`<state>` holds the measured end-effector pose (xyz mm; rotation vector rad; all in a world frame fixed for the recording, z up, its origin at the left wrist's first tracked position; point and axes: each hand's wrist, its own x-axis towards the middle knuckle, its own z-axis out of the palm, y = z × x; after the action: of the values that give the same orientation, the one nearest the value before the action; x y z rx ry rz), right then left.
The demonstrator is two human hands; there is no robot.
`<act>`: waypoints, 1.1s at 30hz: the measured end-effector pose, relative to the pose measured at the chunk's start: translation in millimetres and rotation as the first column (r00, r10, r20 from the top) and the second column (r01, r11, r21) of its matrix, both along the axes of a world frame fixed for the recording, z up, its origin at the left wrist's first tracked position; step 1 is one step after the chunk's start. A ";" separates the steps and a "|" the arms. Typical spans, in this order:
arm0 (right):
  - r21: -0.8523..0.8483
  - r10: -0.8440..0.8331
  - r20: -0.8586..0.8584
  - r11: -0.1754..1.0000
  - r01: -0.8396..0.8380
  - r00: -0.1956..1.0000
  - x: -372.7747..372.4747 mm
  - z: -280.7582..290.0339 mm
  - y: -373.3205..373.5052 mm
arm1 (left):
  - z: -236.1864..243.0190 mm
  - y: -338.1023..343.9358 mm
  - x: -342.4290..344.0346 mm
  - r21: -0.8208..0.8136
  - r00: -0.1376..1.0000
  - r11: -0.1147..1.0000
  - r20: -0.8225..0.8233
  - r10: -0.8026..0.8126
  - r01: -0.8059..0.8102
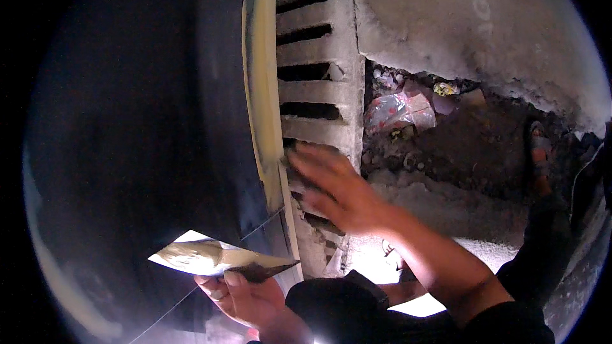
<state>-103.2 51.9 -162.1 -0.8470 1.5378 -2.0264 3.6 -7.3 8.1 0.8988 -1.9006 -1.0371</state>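
A dark, smooth panel [140, 121] fills the left side, with a band of pale yellow paste [264, 95] along its right edge. My left hand [245, 296] grips a light, flat, angular plate [191, 255] smeared with pale paste, low over the panel. My right hand [328, 185] reaches to the panel's edge beside the lower part of the yellow band, fingers apart and slightly blurred; whether the fingertips touch it is unclear. I see nothing held in this hand.
A concrete drain cover [322, 92] with slots runs beside the panel. Beyond it lie a broken concrete slab [433, 6] and a dirt hollow with plastic litter [401, 105]. Sandaled feet and a dark trouser leg [529, 248] show at the lower right.
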 end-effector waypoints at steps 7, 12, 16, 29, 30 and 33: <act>0.138 -0.059 0.022 0.989 0.055 0.998 18.2 27.9 -33.5 | 2.3 -2.4 7.7 0.080 0.998 0.996 -0.057 0.040 -0.036; 0.139 0.014 0.052 0.990 -0.022 0.999 59.2 36.1 -22.6 | 4.0 2.9 -5.8 0.090 0.994 0.991 -0.047 0.100 -0.096; 0.120 0.157 0.042 0.980 -0.161 0.987 57.2 30.9 -7.2 | 3.4 -0.4 -11.0 0.112 0.999 0.994 -0.044 0.026 -0.021; 0.068 -0.008 -0.068 0.998 0.012 0.998 -18.9 -11.2 8.5 | -3.3 -1.0 -5.8 0.073 0.998 0.996 -0.038 0.059 -0.056; 0.112 -0.108 -0.107 0.986 0.119 0.988 -38.3 -15.0 -6.7 | -2.2 -0.3 -7.2 0.074 0.996 0.994 -0.023 0.087 -0.085; 0.050 -0.240 -0.195 0.966 0.254 0.951 -105.0 -21.2 -49.6 | -4.0 5.4 -6.3 0.066 0.997 0.996 -0.037 0.062 -0.060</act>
<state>-208.2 2.3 -183.3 -0.8743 1.8954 -2.0942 -2.6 -1.9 4.1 0.9604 -1.8050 -1.0772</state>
